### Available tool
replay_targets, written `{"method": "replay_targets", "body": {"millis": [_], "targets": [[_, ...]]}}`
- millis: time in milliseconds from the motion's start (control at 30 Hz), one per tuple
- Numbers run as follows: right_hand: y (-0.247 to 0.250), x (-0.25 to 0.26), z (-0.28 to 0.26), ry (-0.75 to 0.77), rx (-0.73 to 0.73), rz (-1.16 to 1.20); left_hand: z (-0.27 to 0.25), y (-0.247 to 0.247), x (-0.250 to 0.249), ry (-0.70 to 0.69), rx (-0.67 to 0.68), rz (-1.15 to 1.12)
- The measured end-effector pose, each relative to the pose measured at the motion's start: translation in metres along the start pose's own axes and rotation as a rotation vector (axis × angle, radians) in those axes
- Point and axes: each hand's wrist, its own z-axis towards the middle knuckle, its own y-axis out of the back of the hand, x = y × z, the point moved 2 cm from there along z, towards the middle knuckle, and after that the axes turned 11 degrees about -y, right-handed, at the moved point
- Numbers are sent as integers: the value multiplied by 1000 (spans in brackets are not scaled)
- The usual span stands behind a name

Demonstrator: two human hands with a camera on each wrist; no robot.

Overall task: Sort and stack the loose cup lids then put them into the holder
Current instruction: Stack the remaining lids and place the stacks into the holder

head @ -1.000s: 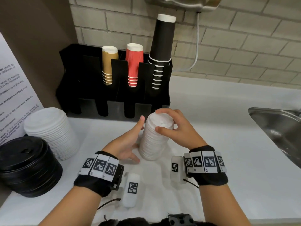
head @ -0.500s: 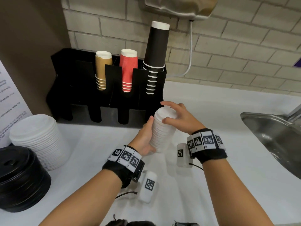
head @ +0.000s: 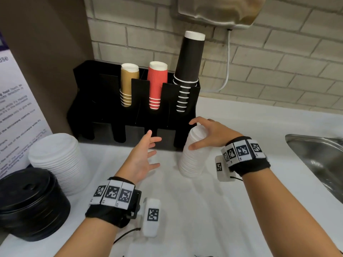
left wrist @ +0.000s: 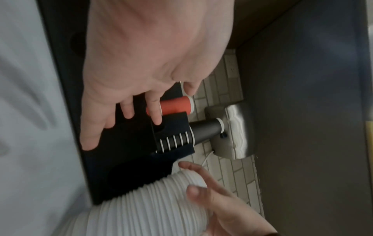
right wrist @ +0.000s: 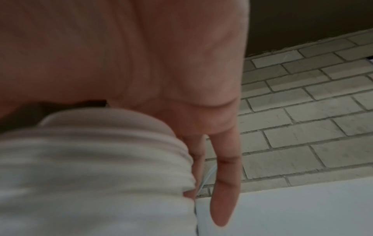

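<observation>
Much of the right wrist view is filled by the blurred palm of the right hand, so only the top few lids of the held stack of white lids can be made out there, and the thumb is hidden. In the left wrist view the counter is smeared by blur, and the lower slots of the holder are lost in shadow, so it cannot be told what lies in them. In the head view the stack of white lids is seen just in front of the right end of the black holder, its base on or just above the white counter; contact cannot be confirmed. Its long axis is close to upright, the top tilted slightly to the right and away, toward the wall. The right hand is curled over the upper part of the stack, thumb on the near side and fingers over the top. The left hand is held apart from the stack, to its left, fingers spread and nothing gripped. A wider pile of white lids and a pile of black lids are seen at the left, the latter partly cut off by the frame edge. A sink is cropped at the right.
</observation>
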Motion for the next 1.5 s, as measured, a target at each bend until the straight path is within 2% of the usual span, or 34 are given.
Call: {"method": "replay_targets", "body": {"millis": [233, 300, 367, 433, 500, 600, 700, 933, 1300, 1500], "targets": [[3, 4, 4, -4, -28, -99, -9, 17, -6, -37, -11, 10], [9, 10, -2, 20, -87, -117, -10, 20, -8, -64, -32, 8], [18, 22, -12, 105, -172, -93, -12, 20, -13, -111, -35, -4], [19, 44, -27, 237, -196, 41, -14, 17, -19, -148, 23, -28], [9, 70, -42, 375, -145, 189, -15, 11, -25, -167, 122, -87], [-21, 103, -53, 484, -76, 285, -19, 6, -31, -184, 273, -199], [-43, 116, -52, 476, -67, 354, -20, 13, -34, -204, 252, -303], [-70, 113, -50, 401, -43, 498, -19, 39, -30, -148, 212, -268], [-95, 129, -53, 405, -101, 492, -17, 58, -26, -106, 193, -252], [-96, 126, -48, 365, -132, 470, -14, 58, -28, -94, 214, -171]]}}
